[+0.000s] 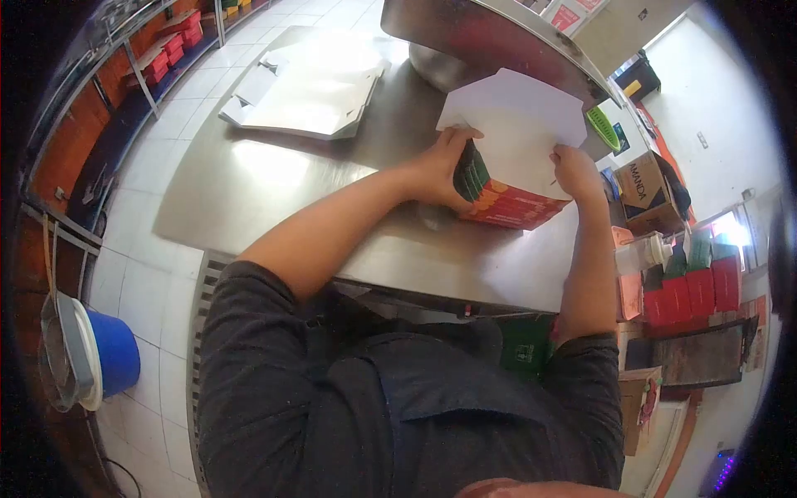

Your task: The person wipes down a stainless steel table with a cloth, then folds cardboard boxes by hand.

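Observation:
A stack of nested red and green printed cartons (519,207) sits on the steel table (407,249), its white inner face (510,116) turned up toward me. My left hand (440,170) grips the stack's left side, thumb low on the green edge and fingers over the top. At the right edge, my right hand (577,173) is closed with its fingertips pinching the white card. How many layers it holds I cannot tell. Farther left on the table lies a pile of flat white card blanks (311,91), apart from both hands.
A large steel appliance (498,41) stands at the table's back edge. To the right are a cardboard box (643,195), a green basket (602,129) and several red and green cartons (689,295). A blue bucket (112,353) is at the left, near metal shelving (141,79).

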A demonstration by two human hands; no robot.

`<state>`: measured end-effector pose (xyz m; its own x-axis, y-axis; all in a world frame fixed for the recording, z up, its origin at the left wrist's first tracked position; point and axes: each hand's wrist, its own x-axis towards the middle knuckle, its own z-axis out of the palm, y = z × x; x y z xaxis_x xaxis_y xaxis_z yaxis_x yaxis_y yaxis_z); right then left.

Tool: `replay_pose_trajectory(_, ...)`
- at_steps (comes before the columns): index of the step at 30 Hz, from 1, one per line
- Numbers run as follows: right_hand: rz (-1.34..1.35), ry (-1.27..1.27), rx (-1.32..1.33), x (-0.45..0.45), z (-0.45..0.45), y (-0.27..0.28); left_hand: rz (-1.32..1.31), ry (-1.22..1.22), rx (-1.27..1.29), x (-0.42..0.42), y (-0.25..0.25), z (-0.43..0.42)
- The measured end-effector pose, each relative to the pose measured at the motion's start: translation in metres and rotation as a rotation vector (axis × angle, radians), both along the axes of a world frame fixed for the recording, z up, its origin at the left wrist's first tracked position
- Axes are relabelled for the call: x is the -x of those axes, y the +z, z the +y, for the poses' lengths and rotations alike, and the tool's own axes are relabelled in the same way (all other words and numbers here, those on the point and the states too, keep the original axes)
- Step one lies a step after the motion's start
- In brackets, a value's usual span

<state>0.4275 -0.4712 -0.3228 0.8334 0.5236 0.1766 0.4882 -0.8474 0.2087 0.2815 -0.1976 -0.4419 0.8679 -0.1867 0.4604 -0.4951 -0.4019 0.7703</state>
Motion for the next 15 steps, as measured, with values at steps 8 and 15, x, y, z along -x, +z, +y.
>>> replay_pose_trajectory(8, 0.080, 0.005, -0.066, -0.005, -0.009, -0.012, -0.008, 0.005, -0.067, 0.002, 0.005, 0.000)
replay_pose_trajectory(15, 0.051, 0.017, -0.201, 0.003, -0.013, -0.023, -0.033, -0.003, -0.077, -0.001, -0.001, 0.000)
